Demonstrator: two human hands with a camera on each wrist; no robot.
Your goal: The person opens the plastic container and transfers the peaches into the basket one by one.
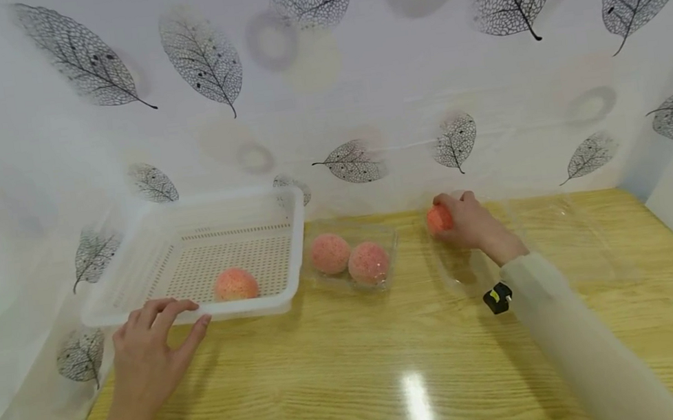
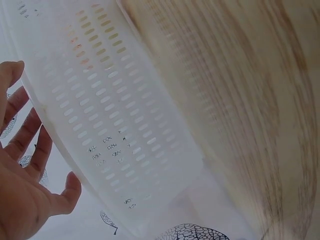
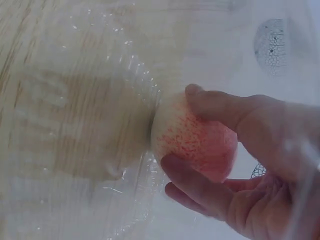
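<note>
My right hand (image 1: 467,221) grips a pink-and-cream peach (image 3: 195,140) between thumb and fingers, over the left part of a clear plastic box (image 1: 463,282). At the left, my left hand (image 1: 146,346) lies at the front rim of a white perforated basket (image 1: 272,302), its fingers loosely bent and the thumb spread away. One peach (image 1: 236,285) sits inside the basket near the front wall. Between the hands, a second clear plastic tray (image 1: 391,240) holds two pink peaches, a left one (image 1: 330,253) and a right one (image 1: 369,264).
A transparent lid-like sheet (image 1: 570,239) extends to the right of the box. Everything stands on a wood-grain table (image 1: 330,377). A pale leaf-print curtain (image 1: 375,108) rises along its back and sides. A small black device (image 1: 498,298) hangs at the right cuff.
</note>
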